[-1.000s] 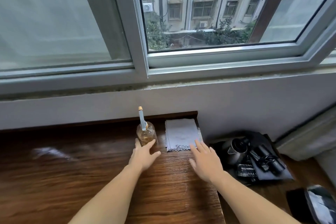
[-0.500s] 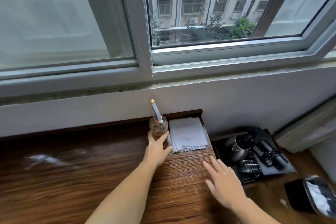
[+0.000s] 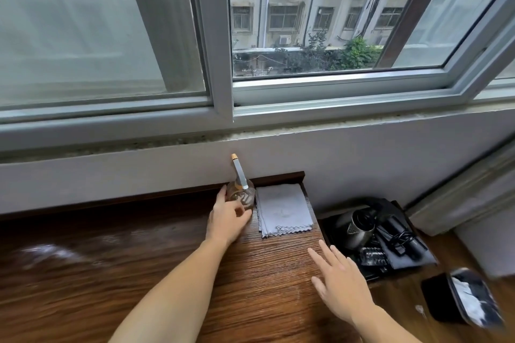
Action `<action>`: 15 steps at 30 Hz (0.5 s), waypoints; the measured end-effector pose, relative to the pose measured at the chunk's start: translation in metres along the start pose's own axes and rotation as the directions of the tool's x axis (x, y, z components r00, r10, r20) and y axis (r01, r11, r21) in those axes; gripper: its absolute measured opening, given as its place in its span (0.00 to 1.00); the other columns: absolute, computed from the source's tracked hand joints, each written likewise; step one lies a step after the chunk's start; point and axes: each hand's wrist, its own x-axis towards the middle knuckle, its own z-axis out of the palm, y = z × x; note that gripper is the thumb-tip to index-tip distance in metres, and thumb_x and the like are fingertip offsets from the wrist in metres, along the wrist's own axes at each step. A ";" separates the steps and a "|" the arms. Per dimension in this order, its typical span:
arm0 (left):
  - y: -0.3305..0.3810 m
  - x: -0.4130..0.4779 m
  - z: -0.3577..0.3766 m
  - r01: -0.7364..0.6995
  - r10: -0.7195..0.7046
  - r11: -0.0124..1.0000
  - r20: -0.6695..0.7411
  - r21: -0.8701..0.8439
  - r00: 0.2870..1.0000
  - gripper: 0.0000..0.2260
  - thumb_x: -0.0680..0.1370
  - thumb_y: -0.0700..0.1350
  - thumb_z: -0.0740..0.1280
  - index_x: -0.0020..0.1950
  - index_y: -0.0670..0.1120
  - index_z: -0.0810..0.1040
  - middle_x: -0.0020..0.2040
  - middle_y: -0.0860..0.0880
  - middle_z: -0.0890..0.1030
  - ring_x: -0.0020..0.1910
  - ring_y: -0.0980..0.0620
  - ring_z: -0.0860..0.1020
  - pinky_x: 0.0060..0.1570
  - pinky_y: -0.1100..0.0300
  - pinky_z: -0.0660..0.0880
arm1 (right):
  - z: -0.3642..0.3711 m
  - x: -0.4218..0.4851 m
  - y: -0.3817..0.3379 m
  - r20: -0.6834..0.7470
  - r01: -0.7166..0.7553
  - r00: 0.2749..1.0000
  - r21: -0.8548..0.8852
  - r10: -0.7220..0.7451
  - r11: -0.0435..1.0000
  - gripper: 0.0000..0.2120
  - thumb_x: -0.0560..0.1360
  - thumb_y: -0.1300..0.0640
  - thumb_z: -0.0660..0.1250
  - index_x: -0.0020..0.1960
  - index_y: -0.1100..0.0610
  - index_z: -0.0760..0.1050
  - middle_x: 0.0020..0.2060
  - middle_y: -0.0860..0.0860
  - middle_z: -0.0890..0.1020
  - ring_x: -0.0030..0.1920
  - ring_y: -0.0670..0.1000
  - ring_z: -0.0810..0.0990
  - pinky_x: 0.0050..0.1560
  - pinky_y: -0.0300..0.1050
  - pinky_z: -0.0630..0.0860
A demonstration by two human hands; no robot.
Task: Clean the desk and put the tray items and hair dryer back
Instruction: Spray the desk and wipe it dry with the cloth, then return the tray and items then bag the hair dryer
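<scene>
A round glass bottle [image 3: 243, 191] with amber liquid and a thin white stick stands at the back right of the wooden desk [image 3: 139, 259], by the wall. My left hand [image 3: 227, 221] wraps its fingers around the bottle's base. A folded white cloth [image 3: 281, 209] lies just right of the bottle. My right hand [image 3: 338, 284] hovers flat with fingers spread over the desk's right edge, holding nothing. Below the desk's right end, a black tray [image 3: 328, 225] holds a dark hair dryer [image 3: 359, 225], its black cord and a small clear bottle.
A white wall and window sill [image 3: 250, 131] rise straight behind the desk. A black bin [image 3: 462, 301] with white rubbish stands on the floor at the lower right. A pale curtain [image 3: 459, 192] hangs at the right.
My left hand has reached forward and closed around the bottle's base near the wall. My right hand has pulled back from the cloth toward the desk's right edge.
</scene>
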 end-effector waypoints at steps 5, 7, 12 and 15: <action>0.034 -0.003 -0.005 -0.029 -0.034 0.986 -0.365 -0.166 0.931 0.24 0.72 0.57 0.76 0.60 0.48 0.71 0.62 0.50 0.73 0.52 0.49 0.77 0.48 0.57 0.72 | -0.001 -0.002 -0.005 0.058 -0.043 0.997 0.014 0.042 0.999 0.30 0.74 0.41 0.66 0.75 0.43 0.68 0.76 0.50 0.67 0.73 0.55 0.71 0.65 0.56 0.74; 0.043 0.006 -0.005 -0.019 -0.036 0.987 -0.335 -0.159 0.942 0.25 0.74 0.56 0.75 0.65 0.48 0.73 0.63 0.50 0.75 0.57 0.49 0.77 0.51 0.56 0.73 | -0.001 -0.004 -0.008 0.037 -0.049 0.998 0.023 0.048 0.999 0.30 0.75 0.41 0.65 0.75 0.43 0.66 0.76 0.49 0.65 0.74 0.55 0.69 0.67 0.56 0.72; 0.035 0.023 -0.005 0.043 -0.069 0.993 -0.260 -0.107 0.963 0.10 0.77 0.46 0.72 0.57 0.47 0.77 0.52 0.47 0.82 0.54 0.44 0.78 0.47 0.55 0.73 | -0.008 -0.001 -0.010 0.023 -0.013 1.000 0.044 0.012 0.999 0.28 0.81 0.42 0.56 0.80 0.41 0.54 0.79 0.45 0.48 0.80 0.52 0.54 0.76 0.54 0.58; 0.026 0.029 -0.010 -0.025 0.003 0.992 -0.170 -0.125 0.985 0.09 0.77 0.43 0.72 0.57 0.49 0.78 0.49 0.48 0.82 0.52 0.46 0.78 0.46 0.58 0.71 | -0.011 0.000 -0.012 0.018 -0.031 0.999 0.044 0.031 0.999 0.28 0.78 0.41 0.59 0.78 0.41 0.61 0.78 0.47 0.55 0.78 0.54 0.62 0.72 0.55 0.66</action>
